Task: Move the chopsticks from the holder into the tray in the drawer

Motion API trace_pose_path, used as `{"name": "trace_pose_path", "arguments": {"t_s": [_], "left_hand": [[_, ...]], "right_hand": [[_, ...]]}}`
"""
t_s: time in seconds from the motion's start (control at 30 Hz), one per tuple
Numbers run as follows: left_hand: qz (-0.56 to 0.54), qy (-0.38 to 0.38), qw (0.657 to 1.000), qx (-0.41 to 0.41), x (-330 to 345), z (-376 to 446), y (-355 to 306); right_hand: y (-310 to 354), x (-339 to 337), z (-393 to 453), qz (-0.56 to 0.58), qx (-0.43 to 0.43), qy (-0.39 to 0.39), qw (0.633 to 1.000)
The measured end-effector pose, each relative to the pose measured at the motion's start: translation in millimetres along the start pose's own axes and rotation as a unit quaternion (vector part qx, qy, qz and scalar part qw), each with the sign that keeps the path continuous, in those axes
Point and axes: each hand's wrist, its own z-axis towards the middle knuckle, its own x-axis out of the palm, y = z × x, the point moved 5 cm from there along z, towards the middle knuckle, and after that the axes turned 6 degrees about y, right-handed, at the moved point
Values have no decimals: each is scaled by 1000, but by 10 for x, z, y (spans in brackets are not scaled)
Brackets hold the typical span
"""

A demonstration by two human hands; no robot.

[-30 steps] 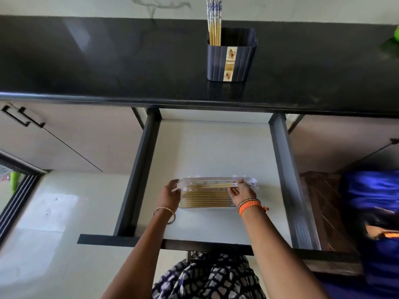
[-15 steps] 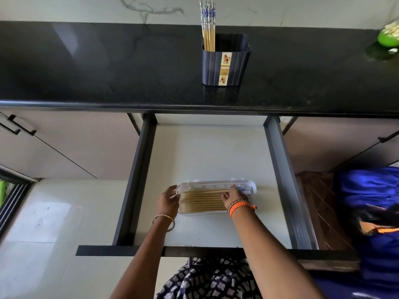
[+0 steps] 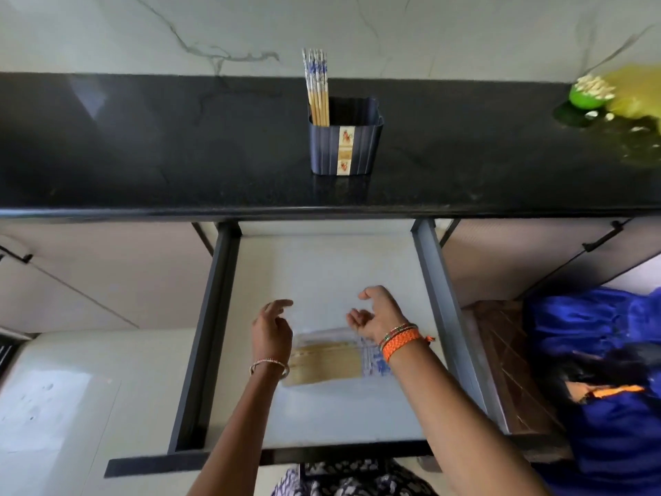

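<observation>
A dark blue ribbed holder (image 3: 345, 139) stands on the black counter with several blue-patterned chopsticks (image 3: 317, 87) upright in its left corner. Below, the open drawer (image 3: 322, 273) holds a clear tray (image 3: 323, 336) filled with several chopsticks (image 3: 327, 363) lying flat; it looks blurred. My left hand (image 3: 272, 329) hovers just above the tray's left end, fingers loosely spread, holding nothing. My right hand (image 3: 375, 313) is raised above the tray's right end, fingers relaxed and empty. Both wrists cover parts of the tray.
Dark drawer rails (image 3: 443, 316) run along both sides. A green bowl (image 3: 586, 96) sits at the counter's far right. A blue cloth bundle (image 3: 601, 352) and a brown box (image 3: 508, 363) lie right of the drawer. Closed cabinet doors (image 3: 107, 273) flank the drawer.
Both hands let go of the tray and lifted off it, moving toward the back of the drawer. The view tilted up, showing more of the wall.
</observation>
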Motion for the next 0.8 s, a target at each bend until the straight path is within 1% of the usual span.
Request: {"name": "trace_pose_path", "arguments": {"t_s": [0.03,0.1,0.17,0.23,0.27,0.33,0.4,0.43,0.5,0.53,0.63,0.7,0.8], "left_hand": [[-17,-13,1000,20,-39,153,-233],[-51,-32,996,68,-137,513,-797],[-59,-50,989,127,-263,867,-1381],[-51,-34,986,158,-353,1171,-1845],[-43,-4,986,159,-364,1307,-2015],[-15,54,986,156,-375,1542,-2222],[8,75,984,161,-393,1723,-2307],[17,74,984,163,-406,1806,-2331],[33,64,984,163,-400,1964,-2358],[43,62,984,163,-378,2034,-2362],[73,53,982,164,-272,2280,-2379],[82,53,982,164,-197,2413,-2360],[86,62,982,158,-75,2568,-2285]], "right_hand": [[240,148,-74,3,-30,29,999],[839,462,-251,-22,-127,60,990],[1423,761,-420,-88,-238,70,965],[1871,1018,-494,-177,-323,71,927],[2063,1130,-500,-223,-360,66,903],[2393,1346,-459,-304,-430,56,848],[2651,1530,-376,-373,-478,55,793],[2760,1619,-315,-399,-490,57,773],[2935,1772,-139,-431,-490,57,756],[2997,1846,-38,-441,-480,58,756],[3127,2112,339,-451,-413,59,789],[3143,2266,592,-501,-362,39,785],[3112,2456,915,-556,-285,47,779]]}}
